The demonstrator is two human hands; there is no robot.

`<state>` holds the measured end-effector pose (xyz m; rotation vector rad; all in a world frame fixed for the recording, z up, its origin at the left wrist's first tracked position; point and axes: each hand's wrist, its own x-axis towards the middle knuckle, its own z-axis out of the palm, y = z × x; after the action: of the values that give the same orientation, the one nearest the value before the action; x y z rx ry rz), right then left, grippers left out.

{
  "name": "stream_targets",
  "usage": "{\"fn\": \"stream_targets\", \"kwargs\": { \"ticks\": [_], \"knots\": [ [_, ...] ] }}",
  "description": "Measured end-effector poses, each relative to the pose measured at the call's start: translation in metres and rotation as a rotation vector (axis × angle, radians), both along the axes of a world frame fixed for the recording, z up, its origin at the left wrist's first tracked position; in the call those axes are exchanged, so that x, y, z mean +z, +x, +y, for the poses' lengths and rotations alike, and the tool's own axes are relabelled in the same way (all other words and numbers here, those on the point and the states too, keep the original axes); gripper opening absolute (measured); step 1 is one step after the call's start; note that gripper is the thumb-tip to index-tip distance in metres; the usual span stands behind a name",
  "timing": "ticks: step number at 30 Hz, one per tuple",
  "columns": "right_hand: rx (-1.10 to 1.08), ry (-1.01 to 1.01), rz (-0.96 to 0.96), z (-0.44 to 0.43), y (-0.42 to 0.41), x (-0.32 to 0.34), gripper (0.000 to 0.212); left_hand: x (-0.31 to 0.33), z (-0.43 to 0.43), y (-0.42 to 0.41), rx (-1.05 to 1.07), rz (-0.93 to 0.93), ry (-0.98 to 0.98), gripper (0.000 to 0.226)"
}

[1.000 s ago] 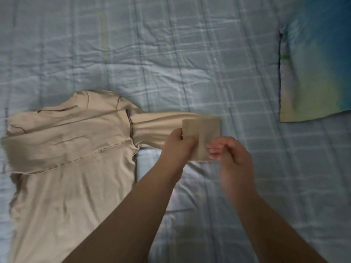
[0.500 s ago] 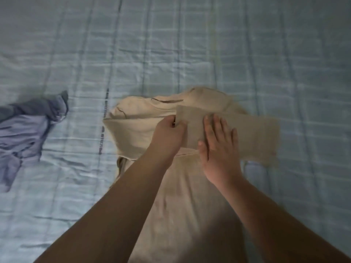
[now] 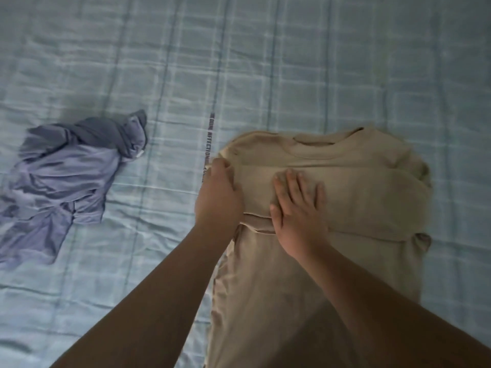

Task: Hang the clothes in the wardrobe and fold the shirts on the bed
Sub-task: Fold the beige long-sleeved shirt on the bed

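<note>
Currently beige long-sleeved shirt (image 3: 265, 301) is lying on checked blue bedsheet (image 3: 292, 62), sleeves folded across chest; right hand (image 3: 297, 216) is pressing flat, fingers spread; left hand (image 3: 219, 195) is gripping the shirt's left edge, fingers curled together; printed strip (image 3: 208, 139) is reading "AFFECTION"; crumpled lilac garment (image 3: 61, 176) is lying well left.

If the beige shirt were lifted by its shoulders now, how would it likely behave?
Probably floppy: the beige shirt lies in soft creases. The sleeve folded across its chest would likely slip loose, since the flat right hand is pressing it down. It looks thin, so likely light.
</note>
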<state>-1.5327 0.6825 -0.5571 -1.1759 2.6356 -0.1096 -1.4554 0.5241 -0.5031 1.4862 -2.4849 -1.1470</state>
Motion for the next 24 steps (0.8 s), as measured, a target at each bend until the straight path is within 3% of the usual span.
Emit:
{"fn": "stream_targets", "kwargs": {
  "ticks": [2,7,9,13,17,20,24],
  "knots": [
    [0.016,0.014,0.05,0.0,0.0,-0.007,0.059,-0.005,0.001,0.009,0.016,0.041,-0.094,0.045],
    [0.009,0.031,0.066,-0.002,0.001,-0.011,0.061,-0.017,0.025,0.044,0.209,0.229,0.098,0.039],
    [-0.007,0.036,0.041,-0.004,0.001,-0.008,0.062,-0.021,0.038,0.063,0.116,0.177,0.173,0.055],
    [0.04,-0.012,0.028,-0.004,0.008,0.004,0.059,-0.023,0.056,0.074,-0.047,0.044,0.094,0.086],
    [0.133,-0.098,-0.01,-0.007,0.022,0.013,0.055,-0.022,0.048,0.062,0.0,-0.018,0.028,0.072],
    [0.18,-0.139,-0.026,-0.016,0.026,0.015,0.055,-0.024,0.037,0.06,0.013,-0.05,0.04,0.074],
    [0.274,-0.128,-0.001,-0.034,0.03,0.005,0.056,-0.029,0.033,0.072,-0.086,-0.186,-0.13,0.079]
  ]
}}
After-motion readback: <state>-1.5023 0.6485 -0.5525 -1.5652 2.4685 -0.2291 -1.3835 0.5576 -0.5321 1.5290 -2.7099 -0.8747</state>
